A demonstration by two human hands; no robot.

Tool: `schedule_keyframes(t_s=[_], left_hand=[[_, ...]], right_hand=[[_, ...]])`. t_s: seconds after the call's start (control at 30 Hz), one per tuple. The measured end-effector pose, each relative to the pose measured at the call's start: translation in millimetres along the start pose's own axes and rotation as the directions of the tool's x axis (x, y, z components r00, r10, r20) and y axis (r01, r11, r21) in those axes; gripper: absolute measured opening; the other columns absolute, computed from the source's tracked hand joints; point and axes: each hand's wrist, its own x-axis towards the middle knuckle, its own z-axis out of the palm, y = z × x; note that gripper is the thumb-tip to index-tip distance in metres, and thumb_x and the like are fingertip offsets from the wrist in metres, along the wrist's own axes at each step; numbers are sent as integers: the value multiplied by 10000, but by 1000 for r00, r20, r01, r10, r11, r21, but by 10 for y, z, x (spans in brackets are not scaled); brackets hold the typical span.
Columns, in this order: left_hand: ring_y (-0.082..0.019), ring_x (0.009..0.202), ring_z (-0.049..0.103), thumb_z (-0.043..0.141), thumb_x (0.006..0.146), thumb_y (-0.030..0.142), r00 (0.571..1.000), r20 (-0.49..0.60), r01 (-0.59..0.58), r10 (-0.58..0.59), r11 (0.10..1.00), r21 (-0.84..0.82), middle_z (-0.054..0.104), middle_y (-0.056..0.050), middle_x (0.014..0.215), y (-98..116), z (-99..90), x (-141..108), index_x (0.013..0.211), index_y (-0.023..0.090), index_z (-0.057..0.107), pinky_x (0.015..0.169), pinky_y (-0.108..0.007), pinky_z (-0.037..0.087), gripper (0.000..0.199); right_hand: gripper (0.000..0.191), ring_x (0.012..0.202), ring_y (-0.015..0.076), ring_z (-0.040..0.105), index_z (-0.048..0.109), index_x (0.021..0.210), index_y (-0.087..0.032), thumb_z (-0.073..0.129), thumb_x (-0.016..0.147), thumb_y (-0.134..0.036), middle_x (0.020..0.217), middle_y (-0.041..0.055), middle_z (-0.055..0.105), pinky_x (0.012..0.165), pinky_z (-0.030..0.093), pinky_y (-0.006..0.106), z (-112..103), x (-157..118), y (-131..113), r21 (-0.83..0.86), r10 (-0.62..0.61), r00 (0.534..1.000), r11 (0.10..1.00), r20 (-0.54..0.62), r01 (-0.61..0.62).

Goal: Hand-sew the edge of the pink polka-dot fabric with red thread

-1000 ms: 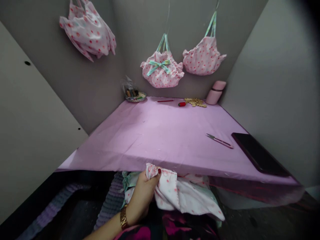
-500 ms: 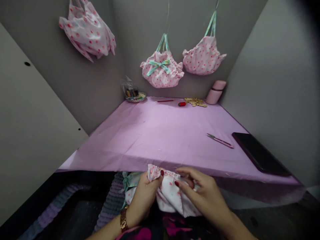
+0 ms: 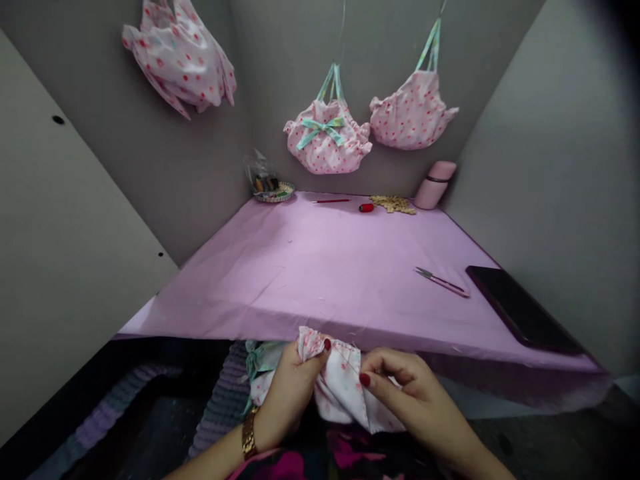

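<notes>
Below the near edge of the table, my left hand (image 3: pixel 287 390) pinches a gathered bunch of white fabric with pink dots (image 3: pixel 340 390). My right hand (image 3: pixel 413 397) grips the same fabric just to the right, thumb and fingers closed on its edge. A thin thread seems to run between the two hands. The cloth hangs over my lap, with a bit of mint ribbon (image 3: pixel 255 357) showing at its left. A gold bracelet (image 3: pixel 247 433) is on my left wrist.
A lilac cloth covers the table (image 3: pixel 325 267). On it lie thread snips (image 3: pixel 443 282), a dark tablet (image 3: pixel 523 310), a red spool (image 3: pixel 366 207), a red pencil (image 3: pixel 330 201), a pink bottle (image 3: pixel 434 185) and a small basket (image 3: pixel 273 190). Three dotted bags (image 3: pixel 327 137) hang on the grey walls.
My right hand came into view from the lower right and closed on the fabric beside my left hand. The left hand kept its grip.
</notes>
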Motion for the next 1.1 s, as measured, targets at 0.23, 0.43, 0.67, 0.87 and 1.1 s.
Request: schedule_keyframes(t_s=[0.23,0.43,0.67,0.87,1.1], left_hand=[[-120,618,494,599,730,262,1000,-12,-17,17,1000,25,576,-2,679,15,8,-6,694,146,563,605,-235,404,127],[-129,654,520,586,746,243,995,96,27,-25,1000,-14,606,-21,698,-2,30,-13,734,137,591,630,-240,409,107],[-148,662,537,642,712,244,995,90,51,-47,997,-51,595,-46,688,-27,1,0,741,102,601,632,-262,411,152],[-127,622,520,667,697,268,993,93,72,-66,995,-72,595,-41,680,-37,11,-6,722,97,598,607,-251,407,185],[-130,652,534,649,718,274,993,100,65,-56,994,-88,621,-43,718,-2,24,-22,751,107,615,627,-250,420,174]], right_hand=[[221,581,107,455,549,681,-164,530,801,-348,617,-9,494,540,360,206,-20,-1,40,118,74,989,989,127,-89],[263,526,96,364,591,968,-149,552,786,-335,587,-41,397,498,317,212,21,150,271,63,171,980,984,-105,-165],[214,567,108,423,569,689,-140,511,808,-308,606,-4,490,519,330,213,-25,141,270,29,113,991,993,-75,-111],[215,564,113,441,569,669,-148,503,817,-290,593,-4,500,516,334,212,-39,140,308,-98,74,993,992,-89,-83],[192,564,122,468,504,887,-174,373,905,-312,638,-12,497,537,354,223,-34,62,206,-260,-70,967,966,-244,4]])
